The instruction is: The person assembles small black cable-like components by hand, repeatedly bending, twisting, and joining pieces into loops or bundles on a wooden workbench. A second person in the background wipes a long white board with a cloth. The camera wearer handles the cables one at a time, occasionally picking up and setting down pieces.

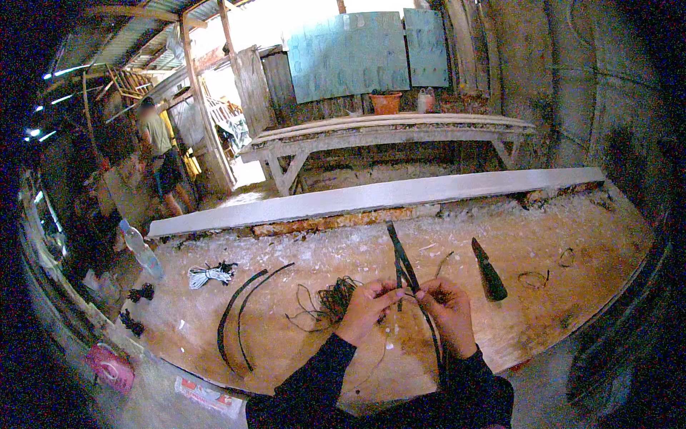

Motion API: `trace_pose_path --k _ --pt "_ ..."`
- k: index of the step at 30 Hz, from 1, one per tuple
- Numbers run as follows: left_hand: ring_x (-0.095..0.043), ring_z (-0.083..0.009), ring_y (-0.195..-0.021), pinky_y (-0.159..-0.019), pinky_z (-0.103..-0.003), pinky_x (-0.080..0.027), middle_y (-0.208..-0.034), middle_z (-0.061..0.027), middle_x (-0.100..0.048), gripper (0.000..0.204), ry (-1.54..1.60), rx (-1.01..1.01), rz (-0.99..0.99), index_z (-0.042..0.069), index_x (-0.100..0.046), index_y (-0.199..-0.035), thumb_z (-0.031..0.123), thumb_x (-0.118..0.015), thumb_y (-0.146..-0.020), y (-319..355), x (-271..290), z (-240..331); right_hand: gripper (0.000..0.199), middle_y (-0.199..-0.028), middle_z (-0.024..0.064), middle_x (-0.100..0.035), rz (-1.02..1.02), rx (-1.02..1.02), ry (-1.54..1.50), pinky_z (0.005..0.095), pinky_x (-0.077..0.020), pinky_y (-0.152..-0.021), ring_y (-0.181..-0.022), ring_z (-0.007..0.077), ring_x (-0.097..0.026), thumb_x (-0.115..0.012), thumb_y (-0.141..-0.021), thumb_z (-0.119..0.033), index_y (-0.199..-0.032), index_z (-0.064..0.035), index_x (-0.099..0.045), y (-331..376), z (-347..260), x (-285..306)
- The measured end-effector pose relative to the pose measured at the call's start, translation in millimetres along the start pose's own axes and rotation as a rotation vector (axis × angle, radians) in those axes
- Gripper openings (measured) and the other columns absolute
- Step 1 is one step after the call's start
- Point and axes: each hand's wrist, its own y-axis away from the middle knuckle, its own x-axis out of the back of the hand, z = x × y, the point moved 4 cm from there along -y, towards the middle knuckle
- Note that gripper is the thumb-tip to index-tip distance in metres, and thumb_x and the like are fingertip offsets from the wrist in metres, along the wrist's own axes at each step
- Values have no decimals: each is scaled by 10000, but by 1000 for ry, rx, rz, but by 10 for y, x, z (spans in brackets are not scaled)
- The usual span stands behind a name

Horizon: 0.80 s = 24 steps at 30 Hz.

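My left hand point(366, 311) and my right hand point(449, 314) meet over the front middle of the wooden table. Both are closed in a pinch on flat black strips point(406, 265), which cross between my fingertips. One strip end points away from me, and a longer length hangs past my right hand toward the table's near edge. Beside my left hand lies a tangle of thin dark cord point(334, 302). To the right of my right hand rests a dark knife-like tool point(491, 277), its narrow tip pointing away. Two loose curved black strips point(230, 314) lie farther left.
A white beam point(371, 196) runs along the table's far edge. On the left are a white cord bundle point(207, 277), a plastic bottle point(143, 250) and dark clumps point(132, 323). Thin cord loops point(532, 279) lie right. Beyond stand a bench point(400, 134) and a person point(161, 154).
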Motion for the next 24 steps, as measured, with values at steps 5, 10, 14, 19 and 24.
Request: trace_pose_path --k 5,10,14,19,24 --pt "-464 -12 -563 -503 -166 -359 -715 46 -587 139 6 -125 -39 53 -622 -874 172 -608 -804 -16 -68 44 79 -743 21 -584 51 -117 -109 214 -425 -633 -678 95 -532 -614 -764 -55 -812 -15 -566 5 -20 65" --pt "-456 -17 -551 -493 -171 -358 -687 45 -570 148 28 -99 -33 46 -619 -857 184 -607 -807 32 -74 73 75 -747 23 -592 -34 -133 -15 214 -427 -634 -681 90 -534 -620 -758 -47 -812 -12 -581 -4 -19 29" --pt "-445 -21 -540 -482 -172 -351 -663 50 -548 148 21 -82 7 48 -621 -864 184 -606 -808 49 -65 97 73 -741 20 -598 -23 -86 -36 213 -426 -629 -676 87 -534 -623 -760 -53 -811 -16 -586 4 13 23" --pt "-466 -30 -575 -510 -172 -363 -713 28 -583 150 -25 -75 -17 35 -620 -902 147 -605 -803 50 -63 149 66 -733 8 -595 -29 -76 -26 208 -423 -618 -666 74 -527 -619 -773 -67 -807 -20 -587 -5 54 30" --pt "-494 -41 -632 -546 -165 -368 -805 -8 -622 156 11 -162 -92 15 -604 -926 106 -600 -799 61 -86 174 59 -729 0 -589 -50 -58 -40 198 -420 -610 -663 68 -522 -614 -776 -64 -806 -20 -587 -10 45 20"
